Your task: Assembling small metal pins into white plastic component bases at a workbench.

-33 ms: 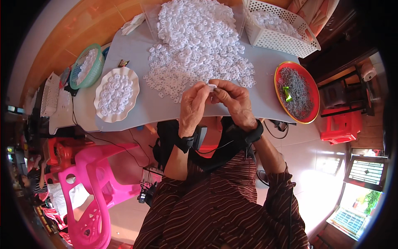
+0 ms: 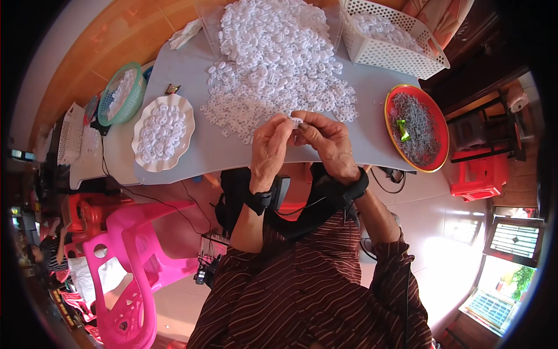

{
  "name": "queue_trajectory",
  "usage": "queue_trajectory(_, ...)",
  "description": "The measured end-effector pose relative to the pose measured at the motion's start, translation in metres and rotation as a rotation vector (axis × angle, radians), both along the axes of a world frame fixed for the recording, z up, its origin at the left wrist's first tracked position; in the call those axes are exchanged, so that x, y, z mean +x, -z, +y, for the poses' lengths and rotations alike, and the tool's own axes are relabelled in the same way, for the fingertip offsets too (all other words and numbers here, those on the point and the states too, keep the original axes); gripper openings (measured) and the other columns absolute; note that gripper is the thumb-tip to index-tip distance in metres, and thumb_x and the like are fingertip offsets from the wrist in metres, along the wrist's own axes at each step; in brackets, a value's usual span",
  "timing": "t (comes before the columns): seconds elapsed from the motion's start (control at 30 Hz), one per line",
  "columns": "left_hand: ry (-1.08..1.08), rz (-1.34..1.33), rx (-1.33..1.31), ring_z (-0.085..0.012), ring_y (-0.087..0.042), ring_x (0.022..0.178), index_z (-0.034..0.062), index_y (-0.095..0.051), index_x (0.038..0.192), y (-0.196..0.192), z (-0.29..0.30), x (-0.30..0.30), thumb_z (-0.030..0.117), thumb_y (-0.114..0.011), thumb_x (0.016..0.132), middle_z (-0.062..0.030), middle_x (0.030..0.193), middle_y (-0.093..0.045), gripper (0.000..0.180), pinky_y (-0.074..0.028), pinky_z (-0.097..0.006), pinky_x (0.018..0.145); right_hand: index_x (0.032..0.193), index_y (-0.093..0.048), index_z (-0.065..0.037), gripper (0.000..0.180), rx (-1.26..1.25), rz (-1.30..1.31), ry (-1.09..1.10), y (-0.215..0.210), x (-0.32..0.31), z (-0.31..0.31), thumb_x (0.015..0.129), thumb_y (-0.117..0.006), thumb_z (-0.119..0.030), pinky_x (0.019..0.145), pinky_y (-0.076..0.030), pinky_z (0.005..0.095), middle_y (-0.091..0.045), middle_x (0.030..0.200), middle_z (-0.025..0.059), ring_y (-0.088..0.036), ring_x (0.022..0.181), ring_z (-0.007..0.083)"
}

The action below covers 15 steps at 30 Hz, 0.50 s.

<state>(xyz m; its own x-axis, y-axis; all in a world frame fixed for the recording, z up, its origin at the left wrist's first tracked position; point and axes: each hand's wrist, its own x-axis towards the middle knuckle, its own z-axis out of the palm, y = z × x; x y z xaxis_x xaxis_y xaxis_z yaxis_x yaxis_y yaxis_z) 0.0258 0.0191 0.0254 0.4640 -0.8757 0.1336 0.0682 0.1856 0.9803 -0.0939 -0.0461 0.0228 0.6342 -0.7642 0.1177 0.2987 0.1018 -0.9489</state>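
Observation:
Fingertips of my left hand [image 2: 269, 148] and my right hand [image 2: 329, 142] meet over the table's near edge, both closed on one small white plastic piece [image 2: 297, 121]. Fingers cover most of that piece. Just beyond them spreads a large heap of white plastic pieces [image 2: 279, 52], with smaller flat white bits [image 2: 235, 113] along its near left side. A scalloped white plate [image 2: 138, 146] at the left holds several rounded white pieces [image 2: 161, 132]. To the right, a red bowl [image 2: 440, 119] with a gold rim contains many thin grey metal bits [image 2: 415, 134] and a green wrapper [image 2: 403, 131].
The grey table [image 2: 200, 154] curves across the view. A white perforated basket [image 2: 366, 49] stands at the back right, a green basket [image 2: 139, 96] at the left. A pink plastic chair [image 2: 136, 256] is on the lower left floor; a red stool [image 2: 476, 180] stands at the right.

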Motion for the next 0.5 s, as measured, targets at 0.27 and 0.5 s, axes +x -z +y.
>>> queue_trajectory(0.27, -0.020, -0.094, 0.144, -0.0070, -0.045, 0.061, 0.0029, -0.054, 0.074, -0.020, 0.003, -0.014, 0.022, -0.049, 0.091, 0.0013, 0.064, -0.049, 0.026, -0.036, -0.023, 0.056, 0.117, -0.057, 0.002, 0.028, 0.279, -0.199, -0.105, 0.008, -0.008, -0.001, 0.092, -0.053, -0.011, 0.069, -0.045, 0.0245, -0.060, 0.080, 0.0043, -0.057, 0.074, 0.0130)
queue_trajectory(0.5, -0.018, -0.140, 0.080, -0.0073, -0.044, 0.059, 0.0020, -0.054, 0.074, -0.021, 0.001, -0.020, 0.023, -0.048, 0.092, 0.0006, 0.063, -0.049, 0.028, -0.036, -0.023, 0.055, 0.116, -0.056, 0.005, 0.028, 0.368, -0.258, -0.130, 0.013, -0.011, -0.003, 0.092, -0.052, -0.010, 0.068, -0.047, 0.0252, -0.060, 0.078, 0.0055, -0.058, 0.072, 0.0148)
